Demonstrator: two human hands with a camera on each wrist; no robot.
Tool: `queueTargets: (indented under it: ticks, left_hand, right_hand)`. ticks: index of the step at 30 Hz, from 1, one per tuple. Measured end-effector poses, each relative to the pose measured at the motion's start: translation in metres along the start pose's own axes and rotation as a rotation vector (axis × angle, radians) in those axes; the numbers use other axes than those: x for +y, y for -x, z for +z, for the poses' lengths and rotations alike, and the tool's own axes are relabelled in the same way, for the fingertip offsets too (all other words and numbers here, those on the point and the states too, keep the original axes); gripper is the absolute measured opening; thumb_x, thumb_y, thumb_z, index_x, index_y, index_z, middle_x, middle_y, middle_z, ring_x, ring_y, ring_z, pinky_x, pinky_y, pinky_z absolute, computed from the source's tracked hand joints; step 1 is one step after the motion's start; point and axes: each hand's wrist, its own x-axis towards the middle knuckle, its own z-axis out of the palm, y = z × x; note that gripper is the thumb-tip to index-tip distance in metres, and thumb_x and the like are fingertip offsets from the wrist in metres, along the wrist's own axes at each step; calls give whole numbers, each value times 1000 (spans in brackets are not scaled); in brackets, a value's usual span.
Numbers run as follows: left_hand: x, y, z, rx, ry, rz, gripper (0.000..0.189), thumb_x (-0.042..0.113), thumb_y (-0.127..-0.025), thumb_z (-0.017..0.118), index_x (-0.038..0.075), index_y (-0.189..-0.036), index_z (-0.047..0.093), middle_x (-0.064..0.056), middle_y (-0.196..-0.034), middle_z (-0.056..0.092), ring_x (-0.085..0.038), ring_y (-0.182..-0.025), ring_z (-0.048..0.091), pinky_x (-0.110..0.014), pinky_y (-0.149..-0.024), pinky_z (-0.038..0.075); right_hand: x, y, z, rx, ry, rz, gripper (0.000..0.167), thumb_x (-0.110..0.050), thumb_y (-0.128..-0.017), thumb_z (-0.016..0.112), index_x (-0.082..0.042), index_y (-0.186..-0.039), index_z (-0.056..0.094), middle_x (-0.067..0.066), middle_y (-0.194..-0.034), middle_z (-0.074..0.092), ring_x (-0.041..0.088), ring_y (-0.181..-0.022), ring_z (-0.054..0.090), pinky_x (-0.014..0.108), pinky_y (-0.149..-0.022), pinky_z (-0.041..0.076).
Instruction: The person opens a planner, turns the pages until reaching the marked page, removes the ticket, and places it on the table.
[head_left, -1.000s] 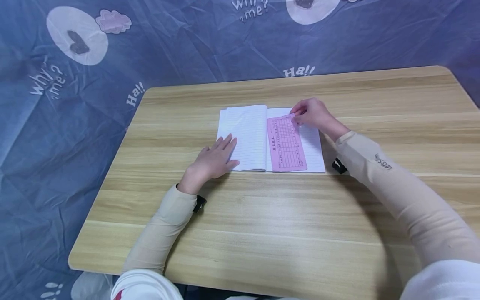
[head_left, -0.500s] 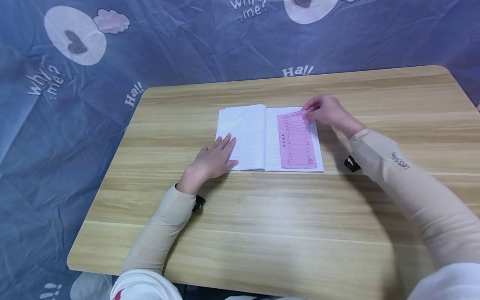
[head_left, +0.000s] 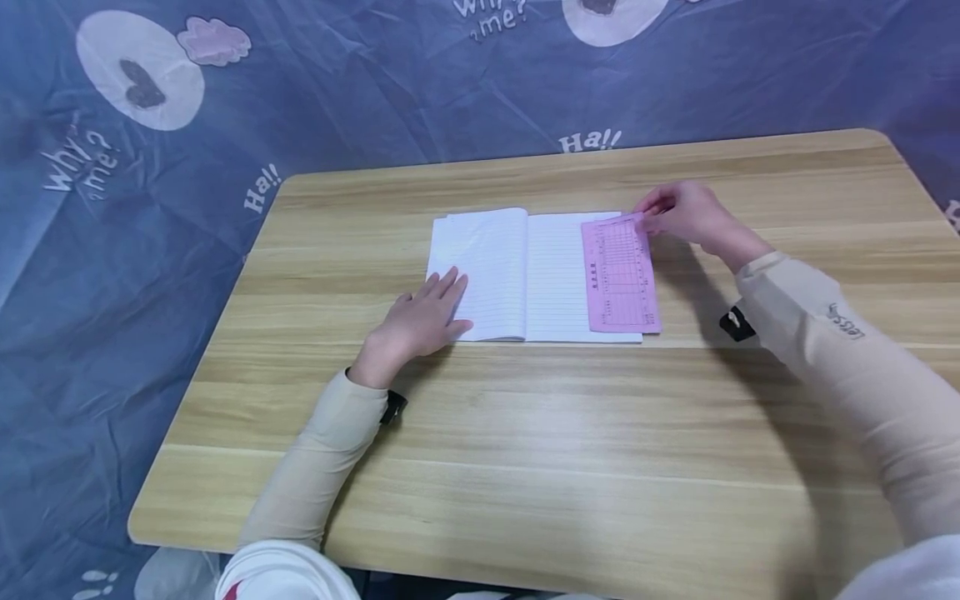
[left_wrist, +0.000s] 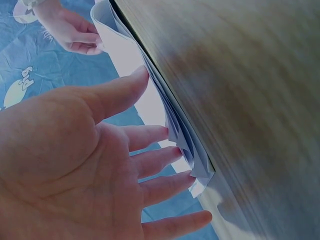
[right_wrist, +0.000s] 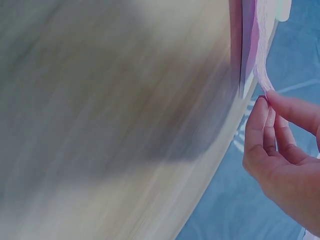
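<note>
An open notebook (head_left: pixel 487 258) with lined white pages lies on the wooden table. My left hand (head_left: pixel 420 321) rests on the lower left of its left page, fingers straight and spread; the left wrist view shows the fingertips of this hand (left_wrist: pixel 115 160) against the page edges. My right hand (head_left: pixel 690 218) pinches the top right corner of a pink printed form slip (head_left: pixel 621 279). The slip lies over the right page and juts past the notebook's right edge. In the right wrist view, thumb and fingers of the right hand (right_wrist: pixel 282 145) grip the slip's corner (right_wrist: pixel 261 70).
The wooden table (head_left: pixel 525 450) stretches around the notebook on all sides. Behind it hangs a blue printed cloth (head_left: pixel 375 83), which also runs down the left side. A small black device (head_left: pixel 738 323) sits under the right wrist.
My right hand has drawn the pink form slip rightward across the right page, from near the centre fold to past the notebook's edge. My left hand has stayed on the left page.
</note>
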Motion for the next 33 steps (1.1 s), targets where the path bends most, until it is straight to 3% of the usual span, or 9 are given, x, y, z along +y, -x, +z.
queueTargets:
  ticks: [23, 28, 33]
  left_hand:
    - [1, 0, -1, 6, -10, 1, 72, 42, -104, 42, 11, -159, 7, -6, -164, 0, -29, -149, 3, -59, -115, 16]
    - [1, 1, -2, 2, -13, 0, 72, 42, -104, 42, 11, -159, 7, -6, -164, 0, -29, -149, 2, -59, -115, 16]
    - [1, 1, -3, 1, -14, -1, 72, 42, -104, 42, 12, -159, 7, -6, -165, 0, -29, -149, 2, -59, -115, 15]
  right_hand:
    - [39, 17, -40, 63, 31, -3, 32, -8, -91, 67, 12, -114, 60, -11, -74, 59, 3, -66, 54, 18, -58, 41]
    - [43, 18, -44, 59, 54, 31, 34, -10, -91, 67, 10, -118, 60, -9, -77, 60, 5, -69, 54, 19, -59, 41]
    - [46, 18, -43, 62, 80, 14, 38, -7, -89, 67, 12, -121, 58, -1, -83, 62, 3, -68, 54, 17, -58, 43]
